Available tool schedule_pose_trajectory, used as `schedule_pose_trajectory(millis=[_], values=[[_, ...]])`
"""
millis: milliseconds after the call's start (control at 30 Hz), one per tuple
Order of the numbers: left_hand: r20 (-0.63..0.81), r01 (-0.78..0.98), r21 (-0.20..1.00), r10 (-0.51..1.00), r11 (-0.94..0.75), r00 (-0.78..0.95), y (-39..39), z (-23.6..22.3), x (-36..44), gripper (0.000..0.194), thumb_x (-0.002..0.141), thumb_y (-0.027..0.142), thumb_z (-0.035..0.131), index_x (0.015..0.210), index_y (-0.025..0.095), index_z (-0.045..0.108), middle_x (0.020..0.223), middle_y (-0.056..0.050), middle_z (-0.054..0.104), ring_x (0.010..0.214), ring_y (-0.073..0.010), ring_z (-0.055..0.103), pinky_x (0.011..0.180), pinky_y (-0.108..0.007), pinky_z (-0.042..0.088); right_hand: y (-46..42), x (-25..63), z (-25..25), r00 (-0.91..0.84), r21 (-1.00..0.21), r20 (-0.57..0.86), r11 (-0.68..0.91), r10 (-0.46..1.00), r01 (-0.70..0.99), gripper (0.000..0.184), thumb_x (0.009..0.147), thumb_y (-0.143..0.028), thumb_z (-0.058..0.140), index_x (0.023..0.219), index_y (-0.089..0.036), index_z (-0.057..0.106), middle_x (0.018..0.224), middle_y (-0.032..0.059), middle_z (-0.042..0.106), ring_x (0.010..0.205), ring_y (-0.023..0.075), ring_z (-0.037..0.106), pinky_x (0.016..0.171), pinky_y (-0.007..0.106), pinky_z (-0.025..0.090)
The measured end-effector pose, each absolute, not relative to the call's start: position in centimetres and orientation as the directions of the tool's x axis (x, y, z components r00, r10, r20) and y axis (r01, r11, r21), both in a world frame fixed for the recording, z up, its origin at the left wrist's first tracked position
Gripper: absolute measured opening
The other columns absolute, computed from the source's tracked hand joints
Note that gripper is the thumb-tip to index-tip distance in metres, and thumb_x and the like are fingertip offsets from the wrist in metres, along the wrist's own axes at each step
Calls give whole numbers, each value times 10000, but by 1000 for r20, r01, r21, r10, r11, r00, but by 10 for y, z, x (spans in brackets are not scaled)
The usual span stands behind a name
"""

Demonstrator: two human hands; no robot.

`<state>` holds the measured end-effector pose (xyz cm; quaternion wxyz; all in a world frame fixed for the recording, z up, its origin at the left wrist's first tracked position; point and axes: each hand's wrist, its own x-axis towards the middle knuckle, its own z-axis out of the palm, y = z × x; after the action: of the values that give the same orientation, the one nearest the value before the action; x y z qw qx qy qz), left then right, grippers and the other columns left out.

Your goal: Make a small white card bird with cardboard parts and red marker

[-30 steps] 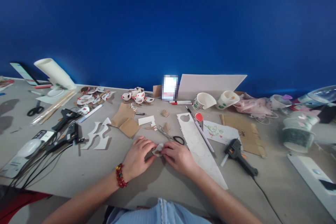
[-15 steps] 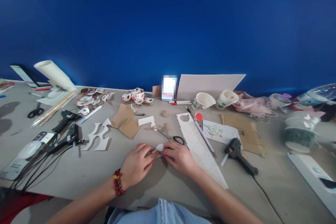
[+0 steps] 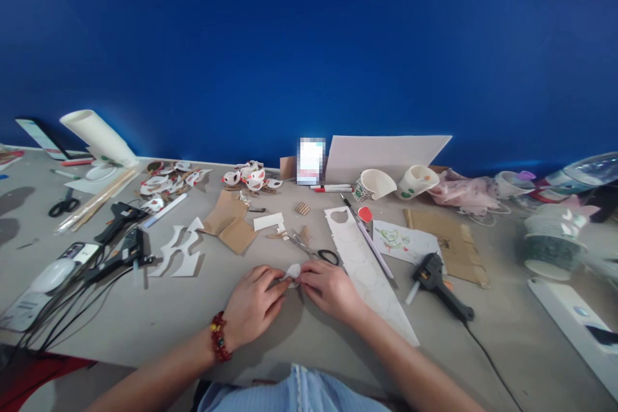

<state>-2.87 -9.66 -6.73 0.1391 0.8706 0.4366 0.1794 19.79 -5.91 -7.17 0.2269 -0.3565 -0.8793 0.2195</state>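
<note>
I log moderate, diffuse light; soft shadows by left hand [image 3: 253, 304] and right hand [image 3: 332, 291]. Screen [image 3: 311, 159] glares white, pixelated. Wall [image 3: 309, 45] darkens upward. Far-right cup [image 3: 553, 254] blurs; wide-angle stretch at edges.

White piece [image 3: 293, 270]: small, thin, rounded at its 12 o'clock edge. Location: near 6 o'clock from view centre. State: pinched at about 8 and 3 o'clock, both edges partly covered. Full outline and tilt: not discernible.
</note>
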Motion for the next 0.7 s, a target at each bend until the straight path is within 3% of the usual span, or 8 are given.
schedule_pose_trajectory(millis=[700], values=[[225, 698, 431, 818, -571, 530, -97, -67, -34, 323, 884, 191, 516, 1182, 237, 631, 1113, -94, 621, 1049, -242, 559, 908, -409, 505, -60, 199, -75, -659, -485, 233, 673, 715, 558, 193, 868, -130, 557, 941, -229, 706, 956, 50, 676, 865, 179, 613, 771, 264, 483]])
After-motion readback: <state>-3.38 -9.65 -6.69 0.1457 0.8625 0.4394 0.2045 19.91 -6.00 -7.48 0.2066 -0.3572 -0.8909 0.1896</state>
